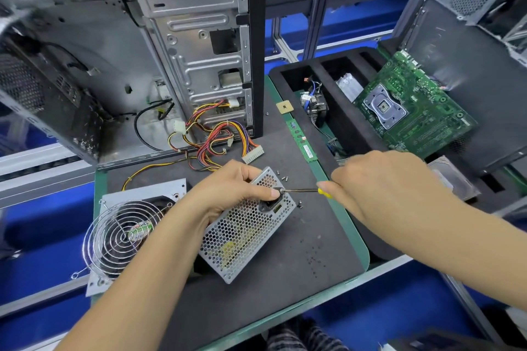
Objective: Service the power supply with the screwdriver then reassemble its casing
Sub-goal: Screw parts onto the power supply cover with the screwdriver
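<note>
Head view: power supply [247, 225] lay tilted at frame centre, left hand [228, 191] gripping its top edge. Right hand [379, 182] clenched the screwdriver [302, 190], tip at a corner screw. Fan cover [125, 234] lower left, detached; loose screws [283, 178] nearby; casing not reassembled.

Open PC case [176, 45], green mobo [413, 105], RAM stick [302, 141], CPU cooler [315, 107]

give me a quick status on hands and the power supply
Left hand steadies power supply. Right hand grips screwdriver, tip at its perforated face. Loose screws beside it, nothing blocking.
</note>
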A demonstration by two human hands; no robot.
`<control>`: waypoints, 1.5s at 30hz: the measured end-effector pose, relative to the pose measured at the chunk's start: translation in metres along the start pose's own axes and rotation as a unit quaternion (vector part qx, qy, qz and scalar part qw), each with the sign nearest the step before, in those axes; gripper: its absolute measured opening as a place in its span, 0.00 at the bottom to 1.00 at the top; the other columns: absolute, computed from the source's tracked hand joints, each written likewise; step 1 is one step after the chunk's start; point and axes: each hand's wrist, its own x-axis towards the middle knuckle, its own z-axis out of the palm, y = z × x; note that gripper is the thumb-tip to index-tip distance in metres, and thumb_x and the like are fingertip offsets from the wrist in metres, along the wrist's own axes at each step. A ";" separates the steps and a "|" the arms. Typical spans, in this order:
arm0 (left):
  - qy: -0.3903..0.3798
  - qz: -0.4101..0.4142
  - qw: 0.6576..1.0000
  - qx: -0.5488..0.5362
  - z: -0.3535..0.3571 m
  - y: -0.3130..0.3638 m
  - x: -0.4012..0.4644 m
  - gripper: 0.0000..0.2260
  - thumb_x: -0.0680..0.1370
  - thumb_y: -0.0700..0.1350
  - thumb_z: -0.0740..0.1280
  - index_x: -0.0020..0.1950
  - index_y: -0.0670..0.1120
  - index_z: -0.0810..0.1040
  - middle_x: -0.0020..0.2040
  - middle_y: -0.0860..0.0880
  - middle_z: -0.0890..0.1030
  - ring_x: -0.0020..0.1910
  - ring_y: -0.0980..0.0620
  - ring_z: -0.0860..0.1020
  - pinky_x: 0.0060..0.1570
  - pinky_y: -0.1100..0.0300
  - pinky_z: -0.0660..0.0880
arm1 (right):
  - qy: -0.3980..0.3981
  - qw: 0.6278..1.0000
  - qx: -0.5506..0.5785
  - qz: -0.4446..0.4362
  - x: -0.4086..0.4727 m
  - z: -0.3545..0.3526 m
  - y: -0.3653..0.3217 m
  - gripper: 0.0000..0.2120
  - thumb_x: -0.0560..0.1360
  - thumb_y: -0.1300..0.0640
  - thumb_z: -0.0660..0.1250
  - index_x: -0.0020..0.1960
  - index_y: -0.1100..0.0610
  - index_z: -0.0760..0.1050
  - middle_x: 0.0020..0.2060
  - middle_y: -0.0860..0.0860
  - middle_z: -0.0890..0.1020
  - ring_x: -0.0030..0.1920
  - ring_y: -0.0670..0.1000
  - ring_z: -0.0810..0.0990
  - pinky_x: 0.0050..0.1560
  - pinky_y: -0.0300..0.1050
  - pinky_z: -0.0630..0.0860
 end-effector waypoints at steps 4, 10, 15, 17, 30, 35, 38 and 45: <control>0.006 0.003 1.000 0.015 0.007 0.000 -0.002 0.05 0.72 0.39 0.75 0.46 0.40 0.86 0.43 0.38 0.84 0.41 0.50 0.78 0.50 0.56 0.72 | -0.003 0.996 0.093 -0.009 -0.005 0.005 0.000 0.15 0.79 0.41 0.54 0.45 0.52 0.58 0.33 0.49 0.69 0.36 0.55 0.70 0.30 0.46 0.65; 0.004 0.000 1.000 -0.005 0.008 0.002 -0.003 0.03 0.73 0.35 0.73 0.46 0.37 0.84 0.34 0.47 0.82 0.33 0.55 0.77 0.39 0.65 0.73 | -0.014 0.987 0.161 -0.012 -0.013 0.006 -0.001 0.10 0.77 0.55 0.62 0.47 0.51 0.60 0.46 0.49 0.64 0.39 0.52 0.74 0.39 0.48 0.74; 0.001 -0.007 1.000 -0.026 0.006 0.002 -0.004 0.02 0.73 0.36 0.72 0.45 0.39 0.84 0.36 0.43 0.82 0.34 0.51 0.77 0.40 0.60 0.74 | -0.007 1.000 0.003 0.010 -0.012 0.010 0.000 0.14 0.81 0.42 0.47 0.43 0.48 0.63 0.37 0.47 0.64 0.38 0.54 0.70 0.27 0.42 0.53; -0.001 -0.004 1.000 -0.027 0.006 0.002 -0.003 0.03 0.73 0.36 0.73 0.45 0.38 0.85 0.37 0.41 0.82 0.36 0.49 0.77 0.41 0.59 0.73 | -0.010 1.000 0.006 0.012 -0.012 0.016 -0.001 0.16 0.82 0.43 0.44 0.44 0.51 0.63 0.33 0.48 0.64 0.36 0.55 0.68 0.26 0.43 0.54; -0.010 -0.015 0.999 -0.043 0.009 0.001 -0.004 0.03 0.73 0.36 0.72 0.46 0.37 0.84 0.38 0.41 0.83 0.36 0.48 0.79 0.39 0.59 0.77 | 0.023 1.000 0.008 0.007 -0.015 0.018 0.003 0.14 0.81 0.42 0.47 0.43 0.49 0.59 0.39 0.47 0.66 0.41 0.53 0.74 0.26 0.42 0.53; -0.008 -0.021 0.999 -0.039 0.010 0.000 -0.003 0.03 0.73 0.37 0.73 0.45 0.38 0.85 0.37 0.42 0.84 0.34 0.49 0.80 0.39 0.58 0.77 | 0.000 0.993 0.118 -0.011 -0.016 0.030 0.006 0.15 0.79 0.40 0.53 0.46 0.51 0.55 0.36 0.47 0.71 0.36 0.54 0.72 0.31 0.46 0.66; -0.002 -0.019 0.999 -0.044 0.010 0.001 -0.004 0.03 0.73 0.36 0.73 0.45 0.38 0.84 0.37 0.40 0.82 0.33 0.48 0.78 0.37 0.58 0.76 | -0.008 0.987 0.159 -0.005 -0.018 0.028 0.008 0.16 0.77 0.50 0.64 0.46 0.50 0.55 0.44 0.48 0.66 0.36 0.52 0.72 0.36 0.47 0.73; -0.002 -0.019 0.999 -0.050 0.010 0.001 -0.005 0.05 0.73 0.36 0.72 0.47 0.37 0.84 0.40 0.37 0.82 0.35 0.46 0.78 0.37 0.59 0.77 | 0.013 1.000 0.007 0.009 -0.019 0.031 0.008 0.15 0.81 0.41 0.43 0.43 0.49 0.57 0.37 0.47 0.65 0.39 0.52 0.73 0.27 0.43 0.53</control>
